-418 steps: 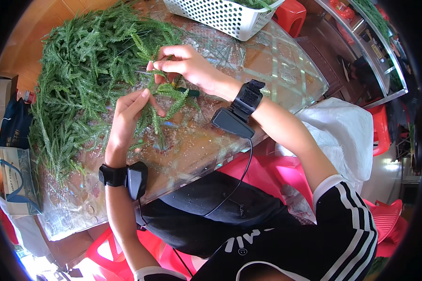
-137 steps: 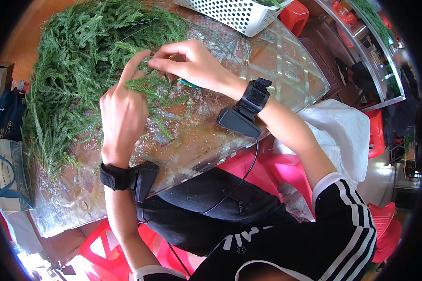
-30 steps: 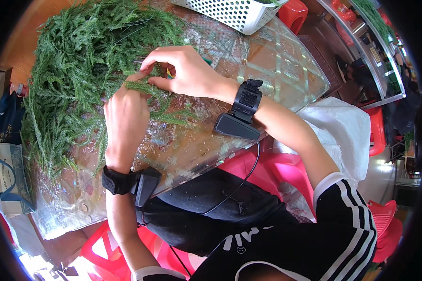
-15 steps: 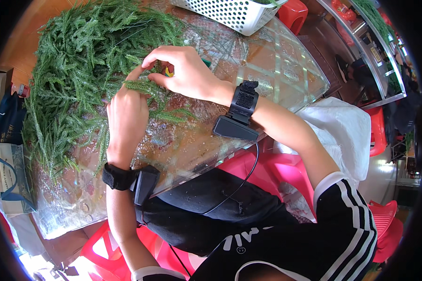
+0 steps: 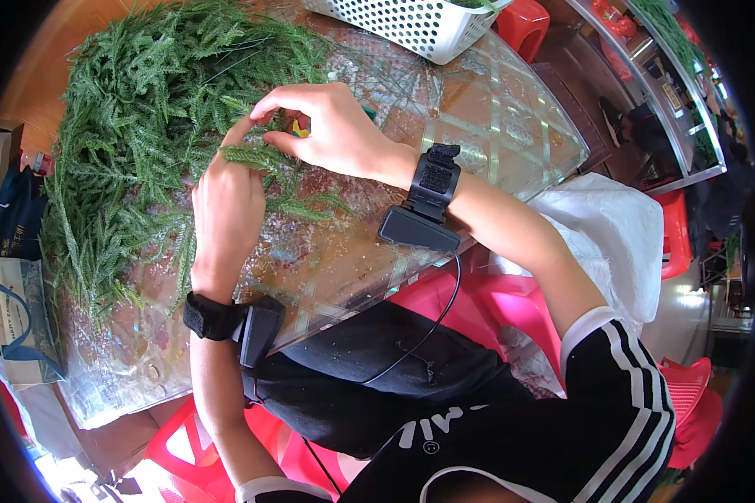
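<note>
My left hand (image 5: 229,201) is closed around a green artificial pine sprig (image 5: 256,157) whose needled tips stick out past the fingers on the right. My right hand (image 5: 331,126) meets it from the right, its index fingertip touching the left index finger and its thumb curled beneath. Whatever the right fingers pinch is hidden. Under the right palm shows a small yellow and green thing (image 5: 300,128), too covered to name. More pine sprigs (image 5: 143,126) lie in a big heap beside and beyond my left hand, and one loose sprig (image 5: 306,206) lies just below the hands.
The glass-topped table (image 5: 495,109) is strewn with white flecks. A white perforated basket (image 5: 403,23) stands at its far edge. Paper bags (image 5: 25,310) are at the left. Pink and red plastic stools (image 5: 470,293) and a white sack (image 5: 604,243) stand close by my right arm.
My right hand has shifted very slightly to the left. My left hand keeps its place on the sprig.
</note>
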The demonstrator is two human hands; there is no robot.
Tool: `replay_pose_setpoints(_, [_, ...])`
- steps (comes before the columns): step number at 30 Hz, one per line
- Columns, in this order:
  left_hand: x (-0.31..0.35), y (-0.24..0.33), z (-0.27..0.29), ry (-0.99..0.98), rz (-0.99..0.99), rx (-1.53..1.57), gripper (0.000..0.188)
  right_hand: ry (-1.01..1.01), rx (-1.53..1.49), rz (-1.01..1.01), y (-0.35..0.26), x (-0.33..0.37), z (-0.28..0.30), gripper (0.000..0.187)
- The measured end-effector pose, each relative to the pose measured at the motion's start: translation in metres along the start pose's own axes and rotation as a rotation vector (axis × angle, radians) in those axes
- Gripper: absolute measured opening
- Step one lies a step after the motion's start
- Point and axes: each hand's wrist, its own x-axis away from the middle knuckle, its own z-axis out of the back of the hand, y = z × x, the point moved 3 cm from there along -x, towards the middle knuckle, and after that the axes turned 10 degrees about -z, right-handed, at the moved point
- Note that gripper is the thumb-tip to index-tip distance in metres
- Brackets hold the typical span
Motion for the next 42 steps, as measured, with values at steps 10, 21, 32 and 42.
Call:
replay_pose_setpoints(10, [0.000,-0.001,-0.002,0.021,0.006,0.041,0.017,-0.033,-0.008,-0.024,0.003,0.000,-0.001,0.028])
replay_pose_setpoints(21, [0.001,0.000,0.000,0.000,-0.010,0.052,0.034,-0.067,0.005,-0.057,0.002,0.001,-0.001,0.026])
replay_pose_setpoints(32, [0.002,-0.001,-0.007,-0.071,-0.027,0.007,0.027,-0.148,0.036,-0.089,0.000,0.003,-0.002,0.024])
replay_pose_setpoints(42, [0.003,0.009,-0.006,-0.098,-0.050,-0.032,0.021,-0.258,0.047,-0.085,0.002,0.007,-0.007,0.022])
